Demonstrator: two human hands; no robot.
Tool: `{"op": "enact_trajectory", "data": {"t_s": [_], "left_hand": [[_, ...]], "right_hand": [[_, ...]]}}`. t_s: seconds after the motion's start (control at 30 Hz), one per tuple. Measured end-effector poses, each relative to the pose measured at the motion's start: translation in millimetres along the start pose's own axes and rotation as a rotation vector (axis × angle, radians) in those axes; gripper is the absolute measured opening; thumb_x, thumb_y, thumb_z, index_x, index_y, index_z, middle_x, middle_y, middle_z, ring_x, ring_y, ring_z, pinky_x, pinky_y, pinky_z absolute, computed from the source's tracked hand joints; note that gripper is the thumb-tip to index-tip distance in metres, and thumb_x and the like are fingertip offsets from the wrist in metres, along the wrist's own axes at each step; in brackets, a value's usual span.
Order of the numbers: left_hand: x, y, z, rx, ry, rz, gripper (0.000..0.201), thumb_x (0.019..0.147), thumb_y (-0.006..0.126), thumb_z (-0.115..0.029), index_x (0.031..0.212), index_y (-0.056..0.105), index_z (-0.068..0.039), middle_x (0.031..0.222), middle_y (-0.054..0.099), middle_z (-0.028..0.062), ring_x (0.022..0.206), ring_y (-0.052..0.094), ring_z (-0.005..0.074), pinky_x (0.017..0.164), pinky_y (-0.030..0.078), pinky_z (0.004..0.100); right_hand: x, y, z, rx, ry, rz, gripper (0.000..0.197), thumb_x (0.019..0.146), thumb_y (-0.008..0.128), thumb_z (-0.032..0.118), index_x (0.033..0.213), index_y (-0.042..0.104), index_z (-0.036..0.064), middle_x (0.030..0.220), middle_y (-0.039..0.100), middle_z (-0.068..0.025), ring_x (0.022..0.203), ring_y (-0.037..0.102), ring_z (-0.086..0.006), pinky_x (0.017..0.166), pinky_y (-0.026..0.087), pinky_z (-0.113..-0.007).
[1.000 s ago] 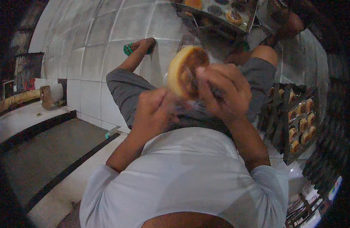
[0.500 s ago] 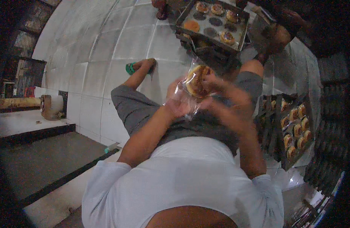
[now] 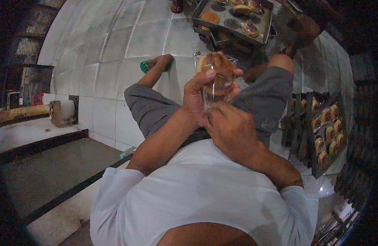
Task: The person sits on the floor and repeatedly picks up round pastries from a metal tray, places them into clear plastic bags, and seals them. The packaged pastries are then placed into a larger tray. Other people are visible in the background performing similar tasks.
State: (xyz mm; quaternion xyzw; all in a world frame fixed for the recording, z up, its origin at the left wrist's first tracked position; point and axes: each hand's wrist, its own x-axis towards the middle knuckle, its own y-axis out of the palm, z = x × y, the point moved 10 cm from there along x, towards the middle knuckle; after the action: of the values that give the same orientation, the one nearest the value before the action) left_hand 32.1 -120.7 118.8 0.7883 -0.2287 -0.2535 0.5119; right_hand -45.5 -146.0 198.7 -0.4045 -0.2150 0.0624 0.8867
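White tiled floor (image 3: 115,45), dim room; hands hold bagged bun (image 3: 217,74); bun tray (image 3: 234,18) ahead.

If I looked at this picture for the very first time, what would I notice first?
Right in the middle, the left hand holds up a round golden bun in a clear plastic bag, with the right hand gripping the bag just below it. Next you would spot the metal tray of more buns on the tiled floor at the top, and a dark tray of buns at the right.
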Motion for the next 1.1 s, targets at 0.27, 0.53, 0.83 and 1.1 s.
{"op": "enact_trajectory", "data": {"t_s": [0.27, 0.53, 0.83, 1.1], "left_hand": [[18, -62, 19, -0.443, -0.113, -0.164, 0.063, 0.093, 0.071, -0.051, 0.137, 0.053, -0.009, 0.133, 0.060, 0.0274, 0.118, 0.065, 0.0414, 0.094, 0.062, 0.0540], [-43, 65, 88, -0.318, -0.598, 0.194, 0.102, 0.080, 0.056, -0.087, 0.153, 0.043, -0.017, 0.148, 0.055, 0.0129, 0.134, 0.057, 0.0310, 0.112, 0.044, 0.0570], [80, -58, 68, 1.013, -0.178, -0.145, 0.033, 0.098, 0.074, -0.030, 0.115, 0.074, -0.001, 0.102, 0.074, 0.0063, 0.088, 0.065, 0.0118, 0.080, 0.053, 0.0291], [63, -47, 53, 0.851, -0.129, -0.269, 0.027, 0.097, 0.076, -0.024, 0.105, 0.074, 0.002, 0.093, 0.071, 0.0043, 0.082, 0.064, 0.0101, 0.075, 0.053, 0.0267]], "right_hand": [[-7, -50, 5, 0.753, -0.114, 0.375, 0.026, 0.075, 0.082, 0.020, 0.093, 0.069, 0.0069, 0.084, 0.071, -0.0095, 0.074, 0.071, -0.0297, 0.068, 0.057, -0.042], [-33, -111, -97, 0.154, 0.283, -0.086, 0.058, 0.072, 0.094, 0.032, 0.118, 0.071, 0.0074, 0.109, 0.075, -0.0118, 0.102, 0.074, -0.0257, 0.096, 0.056, -0.037], [-138, -95, -249, 0.574, 0.948, -0.457, 0.038, 0.092, 0.077, 0.025, 0.112, 0.072, -0.0057, 0.100, 0.075, -0.0052, 0.082, 0.067, -0.0108, 0.079, 0.053, -0.027], [-128, -74, -257, 0.888, 0.927, -0.413, 0.023, 0.093, 0.077, 0.024, 0.093, 0.075, 0.0014, 0.079, 0.068, 0.0005, 0.066, 0.055, -0.0067, 0.060, 0.041, -0.024]]}}
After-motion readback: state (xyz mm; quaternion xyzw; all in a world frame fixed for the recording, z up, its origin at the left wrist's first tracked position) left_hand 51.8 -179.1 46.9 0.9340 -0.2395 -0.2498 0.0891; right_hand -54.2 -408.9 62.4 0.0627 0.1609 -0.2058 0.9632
